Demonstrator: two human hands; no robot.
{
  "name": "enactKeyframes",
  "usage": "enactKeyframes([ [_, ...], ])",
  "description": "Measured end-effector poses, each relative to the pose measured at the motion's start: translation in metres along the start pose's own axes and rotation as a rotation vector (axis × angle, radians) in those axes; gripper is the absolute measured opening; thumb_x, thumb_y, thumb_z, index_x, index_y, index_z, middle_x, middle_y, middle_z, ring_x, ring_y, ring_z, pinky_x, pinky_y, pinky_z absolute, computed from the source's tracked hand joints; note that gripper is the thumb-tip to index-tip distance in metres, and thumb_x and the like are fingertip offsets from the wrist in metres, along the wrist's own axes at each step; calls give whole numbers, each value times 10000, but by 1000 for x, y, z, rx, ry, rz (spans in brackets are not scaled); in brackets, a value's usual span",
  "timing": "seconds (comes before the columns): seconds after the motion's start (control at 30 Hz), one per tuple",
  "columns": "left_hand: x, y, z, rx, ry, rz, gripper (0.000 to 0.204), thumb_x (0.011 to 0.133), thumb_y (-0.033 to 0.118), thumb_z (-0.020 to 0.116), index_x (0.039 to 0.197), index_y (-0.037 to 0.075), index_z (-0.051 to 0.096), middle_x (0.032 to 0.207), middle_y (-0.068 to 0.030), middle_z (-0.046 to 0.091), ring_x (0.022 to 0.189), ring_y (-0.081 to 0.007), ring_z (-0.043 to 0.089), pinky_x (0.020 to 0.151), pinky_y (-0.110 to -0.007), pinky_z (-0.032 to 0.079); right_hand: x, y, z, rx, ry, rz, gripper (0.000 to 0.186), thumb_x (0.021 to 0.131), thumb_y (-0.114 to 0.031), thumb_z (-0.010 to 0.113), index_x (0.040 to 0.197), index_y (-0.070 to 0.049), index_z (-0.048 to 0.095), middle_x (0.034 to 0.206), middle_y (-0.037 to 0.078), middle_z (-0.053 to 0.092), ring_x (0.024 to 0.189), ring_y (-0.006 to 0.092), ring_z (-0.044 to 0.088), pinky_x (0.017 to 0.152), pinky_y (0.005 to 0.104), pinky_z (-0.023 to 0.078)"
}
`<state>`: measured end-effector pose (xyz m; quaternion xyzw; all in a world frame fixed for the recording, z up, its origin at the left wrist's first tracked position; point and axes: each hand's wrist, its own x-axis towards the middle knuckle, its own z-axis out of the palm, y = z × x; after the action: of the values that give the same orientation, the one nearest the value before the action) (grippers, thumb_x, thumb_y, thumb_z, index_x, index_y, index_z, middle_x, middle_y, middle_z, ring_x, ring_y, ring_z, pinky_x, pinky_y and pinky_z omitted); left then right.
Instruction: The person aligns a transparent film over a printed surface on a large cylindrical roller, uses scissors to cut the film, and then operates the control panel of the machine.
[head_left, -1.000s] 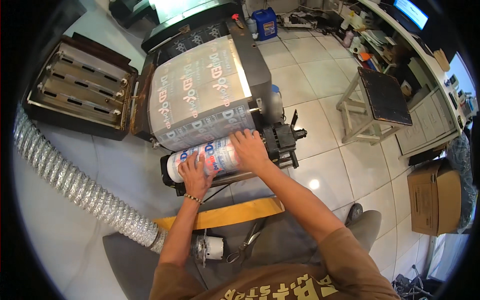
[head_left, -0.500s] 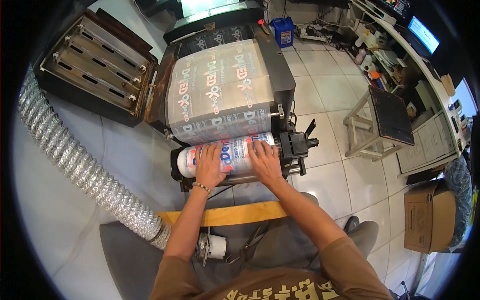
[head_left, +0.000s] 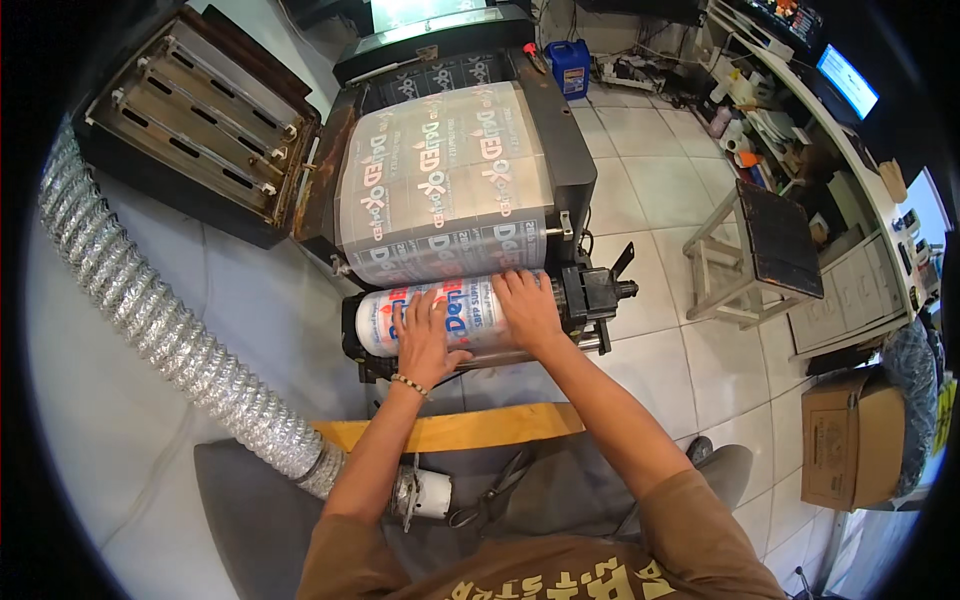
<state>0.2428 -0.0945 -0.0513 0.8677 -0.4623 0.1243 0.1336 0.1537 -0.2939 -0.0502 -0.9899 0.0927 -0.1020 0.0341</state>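
1. Head view looks down on a roll of printed film [head_left: 455, 318] lying across the front of a dark printing machine [head_left: 570, 160], low over the tiled floor [head_left: 650, 200].
2. Its long axis runs left to right across the picture, almost level. The left end [head_left: 362, 328] sits at a black holder, and the right end points toward a black bracket with a knob [head_left: 600, 292].
3. A sheet of film [head_left: 445, 185] slopes down from the machine's top to the roll, so the roll sits just below the sheet's lower edge.
4. Left hand [head_left: 425, 335] lies flat on the roll near its middle, palm down, fingers lightly spread and straight, pointing away from the person. It grips nothing.
5. Right hand [head_left: 525, 308] rests flat on the roll's right part, fingers close together and slightly curved over the top, touching the film surface without pinching.
6. Both hands are near each other but apart.
7. A silver ribbed hose [head_left: 150, 320] runs along the left, and a yellow plank [head_left: 450, 430] lies just below the roll.
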Motion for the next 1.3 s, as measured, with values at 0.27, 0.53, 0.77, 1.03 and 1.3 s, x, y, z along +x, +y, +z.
enactKeyframes([
  [0.27, 30, -14, -45, -106, -204, -31, 938, 501, 396, 917, 1314, 115, 543, 1279, -136, 483, 1151, -344, 458, 1020, -514, 312, -13, -11, 9, -90, 213, 20, 879, 599, -311, 864, 1340, -89, 447, 1323, 119, 503, 1271, 290, 452, 1053, 497, 339],
  [0.53, 25, -99, -6, -354, 355, -423, 412, 731, 178, 831, 1034, -3, 620, 1023, -148, 637, 755, -246, 658, 702, -337, 542, -11, -21, -9, -31, 40, 40, 879, 611, -279, 854, 1352, -91, 420, 1361, 117, 472, 1292, 303, 431, 1058, 511, 337],
  [0.77, 32, -142, -3, -1091, 262, -861, 203, 841, 1, 699, 1024, -20, 613, 887, -72, 679, 702, -127, 620, 609, -262, 507, -10, -24, -13, -28, 36, 58, 839, 612, -257, 851, 1321, -98, 432, 1349, 113, 479, 1287, 311, 435, 1057, 503, 344],
  [1.03, 35, -133, -33, -1162, 313, -670, 67, 911, 85, 660, 960, 78, 615, 826, 25, 640, 705, -64, 589, 591, -207, 430, -9, -22, -8, 2, 71, 63, 806, 597, -214, 851, 1283, -110, 443, 1368, 117, 473, 1276, 324, 449, 1057, 501, 348],
  [1.3, 82, -139, -70, -1244, 336, -578, 69, 916, 72, 656, 975, 53, 624, 831, 14, 638, 681, -67, 586, 576, -201, 436, -8, -20, -12, 12, 36, 49, 833, 578, -238, 866, 1286, -112, 447, 1357, 104, 484, 1281, 314, 444, 1066, 490, 341],
])
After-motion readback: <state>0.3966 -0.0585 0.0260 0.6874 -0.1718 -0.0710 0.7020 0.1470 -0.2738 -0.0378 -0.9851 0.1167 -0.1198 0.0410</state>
